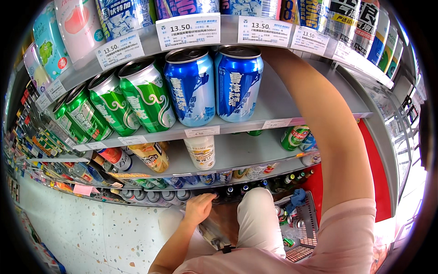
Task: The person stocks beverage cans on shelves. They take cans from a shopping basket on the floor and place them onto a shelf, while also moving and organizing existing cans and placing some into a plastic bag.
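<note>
My right arm reaches over the grey metal shelf (pixel 308 102) and behind two blue beer cans; my right hand is hidden under the upper shelf, so what it touches does not show. The front blue can (pixel 238 85) stands upright beside another blue can (pixel 190 89), with green beer cans (pixel 147 97) to their left. Low down, my left hand (pixel 201 207) rests near my knee, by the bottle tops of the lowest shelf, its fingers close together. Whether it holds anything cannot be told.
A grey shopping basket (pixel 309 212) with cans and a blue cloth stands right of my knee. The upper shelf edge (pixel 229 30) bears price tags and more cans. On the shelf below stand a white can (pixel 202 152) and a green can (pixel 293 138). A red panel (pixel 373 171) lies right.
</note>
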{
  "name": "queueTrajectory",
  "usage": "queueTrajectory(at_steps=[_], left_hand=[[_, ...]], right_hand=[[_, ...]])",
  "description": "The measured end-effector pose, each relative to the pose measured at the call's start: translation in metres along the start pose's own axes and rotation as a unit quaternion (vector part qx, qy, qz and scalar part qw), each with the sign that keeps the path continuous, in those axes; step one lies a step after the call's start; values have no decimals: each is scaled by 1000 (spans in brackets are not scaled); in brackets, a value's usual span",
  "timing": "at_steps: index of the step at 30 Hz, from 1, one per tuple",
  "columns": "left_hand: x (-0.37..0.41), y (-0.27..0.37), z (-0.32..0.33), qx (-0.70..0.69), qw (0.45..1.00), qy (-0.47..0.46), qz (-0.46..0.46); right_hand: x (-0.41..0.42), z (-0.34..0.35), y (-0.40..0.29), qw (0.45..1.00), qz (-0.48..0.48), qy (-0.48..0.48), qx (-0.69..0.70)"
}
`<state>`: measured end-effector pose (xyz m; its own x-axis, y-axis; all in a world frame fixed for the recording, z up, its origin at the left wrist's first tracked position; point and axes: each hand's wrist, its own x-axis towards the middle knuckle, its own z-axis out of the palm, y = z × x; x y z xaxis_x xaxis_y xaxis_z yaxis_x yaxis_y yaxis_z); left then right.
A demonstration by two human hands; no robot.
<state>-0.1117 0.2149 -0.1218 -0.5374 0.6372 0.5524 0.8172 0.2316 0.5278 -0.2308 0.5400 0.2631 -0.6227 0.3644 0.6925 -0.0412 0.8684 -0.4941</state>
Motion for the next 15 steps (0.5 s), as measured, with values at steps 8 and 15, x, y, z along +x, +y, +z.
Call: queueTrajectory(at_steps=[8,15], left_hand=[[2,-7,12,-27,999,-1,-47],[-1,-15,18,-36,992,22,-123]], right_hand=[[-7,-6,-2,1000,-13,-4,-2],[-29,-45,-13,970,1,-215,111]])
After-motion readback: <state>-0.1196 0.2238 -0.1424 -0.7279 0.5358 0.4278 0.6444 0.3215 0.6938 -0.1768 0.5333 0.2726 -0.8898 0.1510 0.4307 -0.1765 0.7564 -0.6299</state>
